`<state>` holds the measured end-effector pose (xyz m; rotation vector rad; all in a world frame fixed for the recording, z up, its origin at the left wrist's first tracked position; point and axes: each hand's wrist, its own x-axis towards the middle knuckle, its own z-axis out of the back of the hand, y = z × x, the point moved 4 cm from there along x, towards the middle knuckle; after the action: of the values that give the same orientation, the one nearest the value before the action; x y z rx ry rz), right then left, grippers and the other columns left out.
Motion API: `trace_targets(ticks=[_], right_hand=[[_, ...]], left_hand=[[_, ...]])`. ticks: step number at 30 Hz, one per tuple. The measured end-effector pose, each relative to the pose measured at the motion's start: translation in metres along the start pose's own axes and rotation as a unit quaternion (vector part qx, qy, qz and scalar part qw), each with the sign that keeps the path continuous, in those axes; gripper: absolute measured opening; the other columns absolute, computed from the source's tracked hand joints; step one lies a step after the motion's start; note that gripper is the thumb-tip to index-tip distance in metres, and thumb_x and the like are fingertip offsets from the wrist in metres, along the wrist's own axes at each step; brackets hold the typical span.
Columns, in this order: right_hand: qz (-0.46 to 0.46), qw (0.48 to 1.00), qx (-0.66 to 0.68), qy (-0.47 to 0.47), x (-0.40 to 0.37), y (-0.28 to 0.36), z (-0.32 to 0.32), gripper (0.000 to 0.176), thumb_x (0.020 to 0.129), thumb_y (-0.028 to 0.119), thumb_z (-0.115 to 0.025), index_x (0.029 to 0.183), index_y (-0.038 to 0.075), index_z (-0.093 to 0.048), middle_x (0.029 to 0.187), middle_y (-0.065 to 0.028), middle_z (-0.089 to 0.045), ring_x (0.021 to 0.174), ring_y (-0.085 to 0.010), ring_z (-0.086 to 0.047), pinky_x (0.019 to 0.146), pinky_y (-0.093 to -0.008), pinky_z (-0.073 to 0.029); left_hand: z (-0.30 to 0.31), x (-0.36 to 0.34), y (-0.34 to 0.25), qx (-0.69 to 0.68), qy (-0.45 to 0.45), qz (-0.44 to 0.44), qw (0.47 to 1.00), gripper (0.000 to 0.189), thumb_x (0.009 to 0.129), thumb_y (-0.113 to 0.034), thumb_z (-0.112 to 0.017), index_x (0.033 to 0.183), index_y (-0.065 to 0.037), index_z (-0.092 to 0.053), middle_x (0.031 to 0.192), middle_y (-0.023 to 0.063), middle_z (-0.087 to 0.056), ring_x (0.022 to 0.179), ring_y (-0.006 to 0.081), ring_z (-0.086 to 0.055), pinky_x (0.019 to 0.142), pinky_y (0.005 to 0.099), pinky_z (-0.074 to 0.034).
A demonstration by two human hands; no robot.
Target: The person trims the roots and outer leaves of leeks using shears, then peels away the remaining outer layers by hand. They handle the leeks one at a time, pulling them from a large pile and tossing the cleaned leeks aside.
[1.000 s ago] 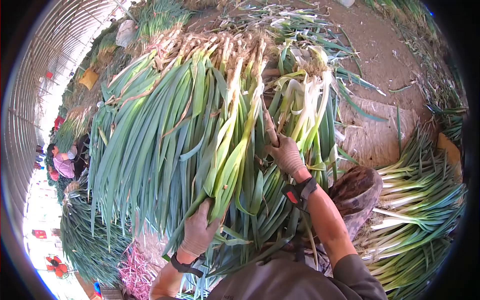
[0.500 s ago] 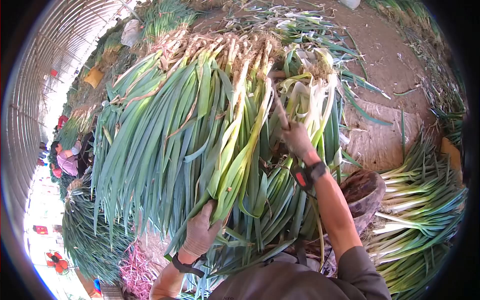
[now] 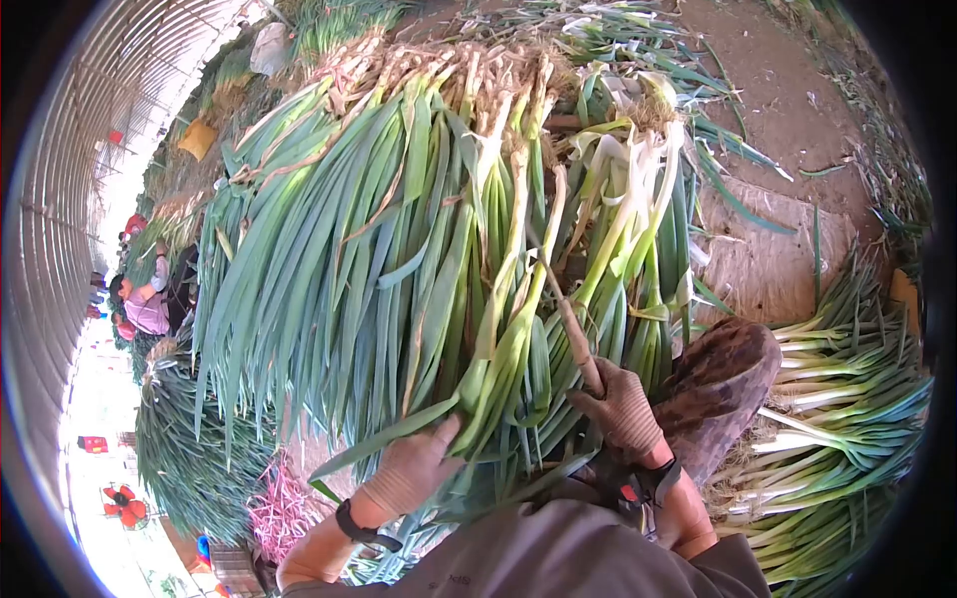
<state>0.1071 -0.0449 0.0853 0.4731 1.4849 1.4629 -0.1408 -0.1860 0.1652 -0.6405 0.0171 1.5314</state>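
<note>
A big heap of long green onions point(image 3: 379, 229) with pale stalks and rooty ends lies in front of me. My gloved left hand point(image 3: 414, 473) grips the leafy end of one pale yellow-green stalk point(image 3: 508, 339) at the heap's near side. My gloved right hand point(image 3: 623, 404) is closed around a thin brownish stick-like tool point(image 3: 573, 334) that points up into the onions. A black strap with a red patch point(image 3: 633, 488) sits on my right wrist.
A mud-caked boot point(image 3: 723, 384) rests just right of my right hand. More green onions point(image 3: 847, 399) lie at the right. Bare earth point(image 3: 768, 110) and a woven mat point(image 3: 763, 259) are beyond. A person in pink point(image 3: 148, 309) crouches far left; pink ties point(image 3: 274, 508) lie below.
My right hand with the tool has pulled back down toward me, from high in the heap to near my chest. My left hand keeps its hold on the stalk.
</note>
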Motion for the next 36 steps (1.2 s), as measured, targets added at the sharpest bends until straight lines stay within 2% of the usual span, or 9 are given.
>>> trace_targets(ticks=[3, 5, 8, 9, 11, 15, 24, 27, 36], right_hand=[[0.004, 0.998, -0.026, 0.05, -0.018, -0.006, -0.01, 0.039, 0.081, 0.02, -0.077, 0.104, -0.006, -0.059, 0.073, -0.0215, -0.059, 0.064, -0.0295, -0.057, 0.067, -0.0404, -0.051], [0.001, 0.998, -0.033, 0.062, -0.026, -0.003, -0.014, 0.04, 0.081, 0.019, -0.077, 0.108, -0.006, -0.06, 0.075, -0.0237, -0.06, 0.067, -0.0346, -0.061, 0.068, -0.0414, -0.051], [0.005, 0.997, -0.029, 0.073, -0.029, -0.011, -0.027, 0.044, 0.081, 0.016, -0.078, 0.113, -0.007, -0.06, 0.077, -0.0156, -0.059, 0.072, -0.0172, -0.055, 0.072, -0.036, -0.051], [0.008, 0.997, -0.03, 0.068, -0.03, -0.009, -0.026, 0.047, 0.08, 0.02, -0.077, 0.116, -0.006, -0.06, 0.082, -0.0285, -0.064, 0.08, -0.0427, -0.068, 0.072, -0.0446, -0.053], [-0.014, 0.997, -0.027, 0.068, -0.028, -0.008, -0.025, 0.048, 0.08, 0.021, -0.077, 0.116, -0.006, -0.06, 0.082, -0.0286, -0.064, 0.08, -0.0428, -0.068, 0.073, -0.0449, -0.053], [0.013, 0.997, -0.045, 0.063, -0.034, -0.015, -0.028, 0.046, 0.081, 0.016, -0.076, 0.118, -0.007, -0.06, 0.081, -0.021, -0.064, 0.072, -0.0233, -0.062, 0.073, -0.0376, -0.052], [-0.019, 0.997, -0.052, 0.058, -0.03, -0.013, -0.028, 0.045, 0.081, 0.019, -0.077, 0.114, -0.007, -0.06, 0.082, -0.023, -0.064, 0.072, -0.0322, -0.064, 0.072, -0.0395, -0.052], [0.033, 0.996, -0.075, 0.033, -0.011, -0.017, -0.032, 0.04, 0.083, 0.023, -0.075, 0.107, -0.004, -0.058, 0.08, -0.0276, -0.064, 0.08, -0.0464, -0.065, 0.071, -0.0494, -0.051], [0.015, 0.996, -0.094, -0.002, 0.038, -0.006, -0.023, 0.036, 0.082, 0.023, -0.076, 0.099, -0.005, -0.059, 0.079, -0.0268, -0.064, 0.08, -0.0449, -0.065, 0.073, -0.0473, -0.052]], left_hand=[[0.027, -0.012, -0.036, 0.094, 0.18, 0.028, 0.979, 0.06, 0.092, -0.038, -0.068, 0.136, -0.002, -0.052, 0.096, 0.021, -0.069, 0.086, 0.0397, -0.069, 0.077, 0.0462, -0.056], [0.041, -0.005, -0.04, 0.049, 0.149, 0.0, 0.988, 0.063, 0.093, -0.042, -0.067, 0.137, -0.001, -0.051, 0.095, 0.0205, -0.068, 0.082, 0.0392, -0.069, 0.074, 0.045, -0.056], [0.073, 0.028, -0.052, 0.06, 0.003, -0.048, 0.997, 0.061, 0.092, -0.042, -0.067, 0.133, 0.0, -0.053, 0.097, 0.019, -0.068, 0.085, 0.0394, -0.068, 0.074, 0.0441, -0.055], [0.079, 0.043, -0.053, 0.081, -0.065, -0.072, 0.992, 0.06, 0.092, -0.042, -0.068, 0.131, 0.0, -0.054, 0.099, 0.0189, -0.068, 0.087, 0.0395, -0.068, 0.076, 0.0446, -0.055], [0.077, 0.077, -0.051, 0.124, -0.089, -0.08, 0.985, 0.055, 0.09, -0.041, -0.069, 0.121, 0.002, -0.054, 0.103, 0.0207, -0.067, 0.093, 0.0381, -0.068, 0.079, 0.0456, -0.054], [0.042, 0.138, -0.037, 0.196, -0.017, -0.003, 0.98, 0.044, 0.088, -0.032, -0.07, 0.11, 0.002, -0.053, 0.095, 0.0217, -0.069, 0.087, 0.0405, -0.069, 0.076, 0.0479, -0.055], [0.017, 0.172, 0.011, 0.129, -0.077, 0.068, 0.986, 0.035, 0.084, -0.023, -0.067, 0.111, -0.003, -0.056, 0.084, 0.0211, -0.07, 0.081, 0.0416, -0.068, 0.074, 0.0522, -0.053], [0.013, 0.173, 0.012, 0.117, -0.096, 0.062, 0.987, 0.035, 0.083, -0.023, -0.068, 0.111, -0.005, -0.059, 0.084, 0.0202, -0.07, 0.082, 0.0415, -0.068, 0.076, 0.0523, -0.052], [0.016, 0.17, 0.016, 0.069, -0.112, 0.043, 0.99, 0.035, 0.082, -0.023, -0.067, 0.11, -0.003, -0.061, 0.087, 0.0217, -0.069, 0.083, 0.0422, -0.067, 0.077, 0.0513, -0.052]])
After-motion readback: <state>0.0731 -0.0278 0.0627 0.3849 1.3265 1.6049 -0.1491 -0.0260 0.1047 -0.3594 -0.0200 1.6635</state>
